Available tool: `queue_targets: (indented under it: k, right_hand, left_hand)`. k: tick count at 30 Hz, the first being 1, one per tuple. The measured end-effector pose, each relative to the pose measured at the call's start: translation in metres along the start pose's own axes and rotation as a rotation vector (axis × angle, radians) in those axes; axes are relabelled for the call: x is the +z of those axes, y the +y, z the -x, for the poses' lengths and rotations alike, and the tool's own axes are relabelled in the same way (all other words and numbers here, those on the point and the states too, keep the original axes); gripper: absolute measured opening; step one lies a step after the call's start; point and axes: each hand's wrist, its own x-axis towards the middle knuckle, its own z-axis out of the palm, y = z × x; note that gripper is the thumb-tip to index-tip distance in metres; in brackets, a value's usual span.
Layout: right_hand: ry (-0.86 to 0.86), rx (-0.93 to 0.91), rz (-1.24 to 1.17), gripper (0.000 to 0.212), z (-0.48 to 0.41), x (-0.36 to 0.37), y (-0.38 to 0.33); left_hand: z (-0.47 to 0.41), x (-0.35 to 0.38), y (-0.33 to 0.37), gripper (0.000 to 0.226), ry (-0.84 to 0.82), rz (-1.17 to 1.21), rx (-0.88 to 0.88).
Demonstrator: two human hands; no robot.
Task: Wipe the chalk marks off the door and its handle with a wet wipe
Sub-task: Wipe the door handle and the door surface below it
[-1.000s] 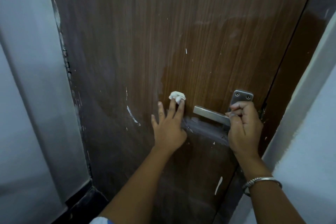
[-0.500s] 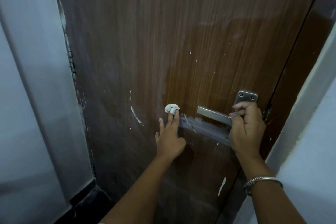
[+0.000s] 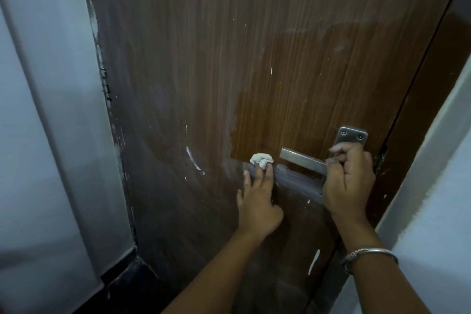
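Roughly a third done, my guess. Door (image 3: 204, 58): one clean, darker patch (image 3: 293, 109) just above handle (image 3: 300, 159); everything else looks hazy. Left to do: white arc (image 3: 192, 158) well left of handle, grey smear (image 3: 295, 181) directly under it, streak (image 3: 314, 261) well below it, flecks above. Wipe (image 3: 261, 158) is balled up on the door just left of handle tip, pressed by the straight fingers of left hand (image 3: 257, 199). Right hand (image 3: 349, 181) is curled round handle at its plate end. Can't tell if handle is wiped.
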Motion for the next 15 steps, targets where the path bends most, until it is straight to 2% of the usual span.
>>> queue_targets:
  k: [5, 8, 12, 15]
  right_hand:
    - [-0.07, 0.11, -0.297, 0.017, 0.0, -0.016, -0.001]
    - [-0.096, 0.138, -0.319, 0.019, 0.001, -0.02, 0.001]
    - [-0.084, 0.172, -0.336, 0.019, 0.0, -0.018, 0.001]
    - [-0.089, 0.175, -0.344, 0.024, 0.0, -0.019, 0.002]
  left_hand:
    - [-0.001, 0.0, 0.002, 0.092, 0.033, 0.0, -0.034]
    - [0.002, 0.007, 0.017, 0.094, 0.014, 0.068, -0.054]
    - [0.012, 0.018, 0.021, 0.096, -0.015, -0.07, 0.04]
    - [0.012, 0.015, 0.019, 0.095, -0.005, -0.12, 0.037]
